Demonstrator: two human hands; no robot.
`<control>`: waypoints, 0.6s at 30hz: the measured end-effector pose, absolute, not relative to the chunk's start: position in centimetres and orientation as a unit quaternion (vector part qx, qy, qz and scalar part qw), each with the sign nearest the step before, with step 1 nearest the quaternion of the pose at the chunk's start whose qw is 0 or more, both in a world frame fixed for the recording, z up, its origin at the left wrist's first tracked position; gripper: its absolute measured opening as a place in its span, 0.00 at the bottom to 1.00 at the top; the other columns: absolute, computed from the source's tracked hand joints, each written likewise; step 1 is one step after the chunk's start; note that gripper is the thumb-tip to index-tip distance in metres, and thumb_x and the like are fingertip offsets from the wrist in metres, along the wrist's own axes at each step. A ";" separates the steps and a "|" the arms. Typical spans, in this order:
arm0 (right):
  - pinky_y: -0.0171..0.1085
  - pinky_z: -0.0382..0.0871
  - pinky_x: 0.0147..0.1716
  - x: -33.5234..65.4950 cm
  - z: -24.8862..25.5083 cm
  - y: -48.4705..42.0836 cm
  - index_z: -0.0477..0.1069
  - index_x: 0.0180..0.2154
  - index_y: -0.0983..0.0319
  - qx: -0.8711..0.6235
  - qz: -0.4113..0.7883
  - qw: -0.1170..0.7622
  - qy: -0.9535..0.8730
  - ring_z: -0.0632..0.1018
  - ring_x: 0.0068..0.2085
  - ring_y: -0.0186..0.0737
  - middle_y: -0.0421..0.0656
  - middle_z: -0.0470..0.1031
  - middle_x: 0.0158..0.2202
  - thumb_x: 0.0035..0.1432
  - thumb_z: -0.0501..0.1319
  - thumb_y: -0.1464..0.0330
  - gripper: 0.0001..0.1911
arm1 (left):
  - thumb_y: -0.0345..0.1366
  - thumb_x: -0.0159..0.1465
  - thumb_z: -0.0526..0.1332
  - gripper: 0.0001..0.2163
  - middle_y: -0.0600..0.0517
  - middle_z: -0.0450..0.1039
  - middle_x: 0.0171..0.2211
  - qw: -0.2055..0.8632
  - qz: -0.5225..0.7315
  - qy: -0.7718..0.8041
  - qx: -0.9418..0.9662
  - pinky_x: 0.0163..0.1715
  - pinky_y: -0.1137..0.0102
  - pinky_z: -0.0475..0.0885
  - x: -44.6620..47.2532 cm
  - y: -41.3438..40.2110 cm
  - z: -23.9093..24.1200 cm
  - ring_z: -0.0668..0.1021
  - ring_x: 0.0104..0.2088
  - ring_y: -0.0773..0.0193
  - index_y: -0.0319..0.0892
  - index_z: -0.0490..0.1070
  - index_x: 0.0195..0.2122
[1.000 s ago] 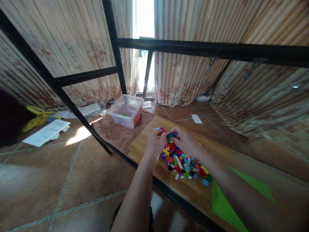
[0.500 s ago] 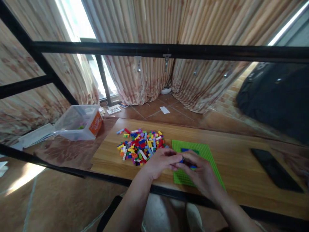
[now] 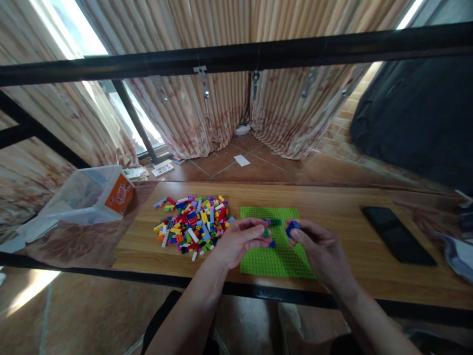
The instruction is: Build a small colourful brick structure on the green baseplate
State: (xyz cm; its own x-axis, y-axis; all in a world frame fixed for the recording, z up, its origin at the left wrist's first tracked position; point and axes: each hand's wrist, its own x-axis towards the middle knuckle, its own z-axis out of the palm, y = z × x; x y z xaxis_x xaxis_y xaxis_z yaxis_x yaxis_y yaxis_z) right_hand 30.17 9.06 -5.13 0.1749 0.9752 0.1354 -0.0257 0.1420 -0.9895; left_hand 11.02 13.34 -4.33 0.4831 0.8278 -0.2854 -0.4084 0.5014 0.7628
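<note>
Right hand (image 3: 321,249): thumb and fingers clamped on a blue toy brick (image 3: 293,227), held at the right edge of the green studded baseplate (image 3: 273,264) as seen from here. Left hand (image 3: 240,241): thumb and fingertips pinched on a small green brick (image 3: 265,232), partly hidden by the fingers. Hands are apart from each other, near, facing across the plate. Can't tell if either one touches the plate.

Dark green piece (image 3: 275,222) at the plate's upper middle, just beyond the left fingertips. Another blue piece (image 3: 272,244) shows just below the left fingers; can't tell if it's held or on the plate.

Plate lies flat on the wooden tabletop (image 3: 354,207). Loose mixed-colour brick pile (image 3: 199,222) to its left, near the left hand, a few pieces strayed at the edges. Black flat slab (image 3: 398,235), tablet-like, well right of the right hand.

Further out: clear plastic bin (image 3: 70,212) with orange label (image 3: 120,195), left of the tabletop on a brown patterned cloth (image 3: 79,251). White paper sheet (image 3: 241,160) on the tiled floor behind. Black metal bar (image 3: 236,56) with clips hanging, striped curtains (image 3: 185,113) beyond.
</note>
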 end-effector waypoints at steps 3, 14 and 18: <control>0.36 0.68 0.25 32.4 -6.0 9.8 0.79 0.40 0.57 -0.547 0.415 0.541 -0.486 0.72 0.25 0.34 0.39 0.75 0.25 0.52 0.67 0.61 0.13 | 0.38 0.56 0.67 0.11 0.48 0.78 0.31 0.762 0.420 0.385 0.309 0.33 0.73 0.74 10.6 14.8 -4.5 0.80 0.29 0.66 0.34 0.75 0.36; 0.42 0.69 0.45 33.6 -7.9 9.6 0.78 0.42 0.56 -0.598 0.263 0.252 -0.714 0.77 0.42 0.43 0.44 0.78 0.39 0.56 0.59 0.71 0.13 | 0.36 0.61 0.58 0.09 0.52 0.71 0.24 0.685 0.333 0.512 0.396 0.19 0.78 0.63 12.3 14.4 -6.1 0.73 0.20 0.73 0.36 0.74 0.30; 0.40 0.69 0.44 33.0 -7.6 9.8 0.78 0.39 0.59 -0.601 0.258 0.185 -0.733 0.77 0.40 0.41 0.44 0.77 0.38 0.57 0.58 0.75 0.12 | 0.34 0.61 0.57 0.09 0.52 0.70 0.24 0.668 0.320 0.526 0.417 0.19 0.79 0.62 12.6 14.6 -6.3 0.72 0.20 0.73 0.36 0.73 0.30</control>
State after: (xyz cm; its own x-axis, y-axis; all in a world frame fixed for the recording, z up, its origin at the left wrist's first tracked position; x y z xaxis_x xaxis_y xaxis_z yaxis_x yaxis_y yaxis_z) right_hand 33.03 9.83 -7.57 -0.2083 0.9773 -0.0388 0.7862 0.1437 -0.6010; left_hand 12.55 14.61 -6.30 0.2404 0.8668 -0.4369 0.0103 0.4477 0.8941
